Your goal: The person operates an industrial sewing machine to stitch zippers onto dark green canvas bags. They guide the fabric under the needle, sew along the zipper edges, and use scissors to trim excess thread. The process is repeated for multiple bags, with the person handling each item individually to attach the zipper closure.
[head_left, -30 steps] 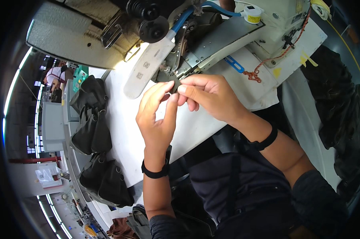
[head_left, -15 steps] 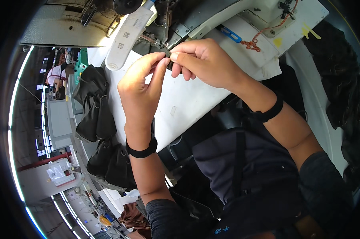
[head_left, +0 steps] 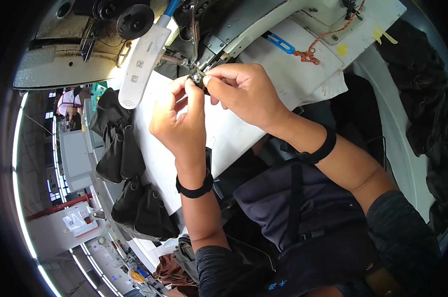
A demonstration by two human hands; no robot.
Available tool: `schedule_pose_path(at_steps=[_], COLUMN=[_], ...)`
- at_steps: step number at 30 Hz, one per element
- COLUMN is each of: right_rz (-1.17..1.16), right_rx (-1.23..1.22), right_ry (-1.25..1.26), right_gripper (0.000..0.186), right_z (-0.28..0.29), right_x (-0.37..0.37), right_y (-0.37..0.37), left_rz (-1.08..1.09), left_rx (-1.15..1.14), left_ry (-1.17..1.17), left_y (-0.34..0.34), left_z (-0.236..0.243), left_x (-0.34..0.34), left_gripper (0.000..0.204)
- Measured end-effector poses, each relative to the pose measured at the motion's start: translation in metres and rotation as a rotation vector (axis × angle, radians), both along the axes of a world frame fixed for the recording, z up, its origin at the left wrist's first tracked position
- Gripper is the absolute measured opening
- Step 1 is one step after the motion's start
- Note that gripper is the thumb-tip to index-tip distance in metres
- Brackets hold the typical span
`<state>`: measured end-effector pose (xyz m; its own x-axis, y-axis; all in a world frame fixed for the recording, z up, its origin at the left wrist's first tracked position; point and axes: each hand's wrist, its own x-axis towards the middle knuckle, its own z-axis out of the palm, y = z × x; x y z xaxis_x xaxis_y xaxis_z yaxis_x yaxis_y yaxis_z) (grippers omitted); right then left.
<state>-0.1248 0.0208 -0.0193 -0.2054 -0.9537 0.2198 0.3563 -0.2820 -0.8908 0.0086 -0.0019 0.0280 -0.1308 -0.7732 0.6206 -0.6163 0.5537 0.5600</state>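
Note:
My left hand [head_left: 180, 116] and my right hand [head_left: 246, 94] meet close to the metal parts of a sewing machine [head_left: 216, 44]. Between their fingertips is a small dark strip [head_left: 198, 75], mostly covered by the fingers, so its exact kind is unclear. Thumb and forefinger of the left hand pinch one end of it. The right hand pinches the other side, its remaining fingers curled underneath. Both hands are above a white work surface [head_left: 229, 126].
A long white paddle-shaped piece on a blue stem [head_left: 144, 67] hangs left of the machine. Blue thread snips [head_left: 281, 43] on an orange cord [head_left: 308, 57] lie at right. Black bags [head_left: 117, 136] line the left edge. Dark material [head_left: 417, 99] hangs far right. Another person [head_left: 69, 103] is in the background.
The view has shifted a little. Both hands stay pinched together and now sit slightly lower and further left, with the fingertips a bit apart and more of the strip's end showing.

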Motion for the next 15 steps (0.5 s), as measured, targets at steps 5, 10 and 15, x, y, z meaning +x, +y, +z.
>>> schedule_pose_path(at_steps=[5, 10, 15], right_rz=[0.152, 0.199, 0.119], right_rx=[0.046, 0.078, 0.047], right_ry=[-0.064, -0.127, -0.043], right_gripper=[0.026, 0.024, 0.014], right_z=[0.01, 0.014, 0.006], right_x=[-0.013, -0.014, -0.009], right_y=[0.001, -0.005, -0.01], left_rz=[-0.114, -0.174, -0.077], left_rx=[0.038, 0.198, 0.06], left_ry=[-0.027, 0.116, 0.024], left_y=[0.003, 0.001, 0.002], left_z=[0.003, 0.007, 0.006], left_x=[0.0, 0.009, 0.0], left_gripper=[0.016, 0.015, 0.012])
